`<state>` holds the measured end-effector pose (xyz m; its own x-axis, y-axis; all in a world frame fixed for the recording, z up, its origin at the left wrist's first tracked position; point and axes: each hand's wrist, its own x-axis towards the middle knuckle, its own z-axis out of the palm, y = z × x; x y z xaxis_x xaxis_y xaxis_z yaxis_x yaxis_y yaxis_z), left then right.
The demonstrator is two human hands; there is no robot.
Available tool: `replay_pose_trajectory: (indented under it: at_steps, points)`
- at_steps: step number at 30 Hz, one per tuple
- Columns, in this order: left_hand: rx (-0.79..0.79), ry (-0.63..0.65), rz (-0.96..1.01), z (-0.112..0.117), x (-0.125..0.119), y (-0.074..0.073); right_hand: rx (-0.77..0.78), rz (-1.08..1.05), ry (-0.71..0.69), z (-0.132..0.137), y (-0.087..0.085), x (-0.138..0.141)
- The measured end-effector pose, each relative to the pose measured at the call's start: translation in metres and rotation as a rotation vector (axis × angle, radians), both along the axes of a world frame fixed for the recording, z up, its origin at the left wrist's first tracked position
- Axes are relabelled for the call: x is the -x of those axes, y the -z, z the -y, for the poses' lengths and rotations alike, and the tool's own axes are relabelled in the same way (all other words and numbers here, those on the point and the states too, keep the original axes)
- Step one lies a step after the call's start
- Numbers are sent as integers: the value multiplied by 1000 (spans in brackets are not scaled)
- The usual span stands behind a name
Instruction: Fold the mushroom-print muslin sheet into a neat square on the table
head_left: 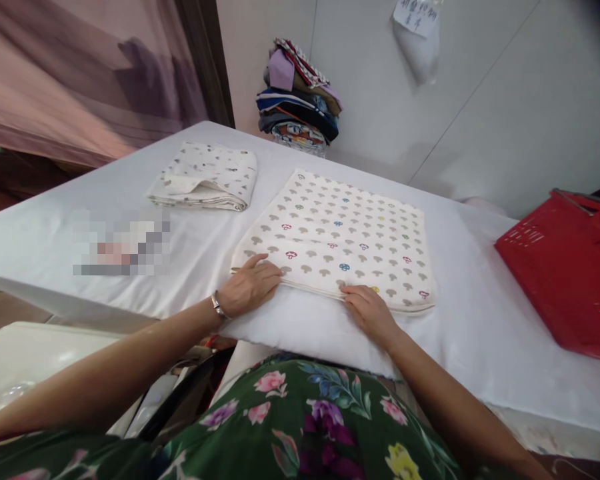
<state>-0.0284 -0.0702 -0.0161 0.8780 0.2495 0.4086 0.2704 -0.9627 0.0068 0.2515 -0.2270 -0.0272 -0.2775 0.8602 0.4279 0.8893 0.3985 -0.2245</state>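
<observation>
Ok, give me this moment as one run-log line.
left hand: on mushroom-print cloth, near edge | right hand: same edge, farther right | cloth's left: folded patterned cloth | cloth's right: red basket

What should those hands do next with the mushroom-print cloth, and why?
Perhaps fold the mushroom-print cloth over from its near edge: the left hand and right hand are both there, and it lies flat, spread wider than the folded printed cloth nearby.

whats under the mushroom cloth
The white tablecloth shows around the mushroom cloth, which seems to lie directly on it. Whether anything else is beneath cannot be seen, because the cloth covers that area.
</observation>
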Motion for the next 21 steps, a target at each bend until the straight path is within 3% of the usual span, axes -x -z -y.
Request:
replay_pose_trajectory:
  at_steps: [11,17,21]
  points:
    - [-51,-139,-74,4,-8,0,8,219,82,-7,3,9]
    - [-75,-319,-17,-11,14,-6,-13,205,52,-4,1,10]
    - [-72,-349,-3,-17,29,-5,-13,196,53,-5,0,14]
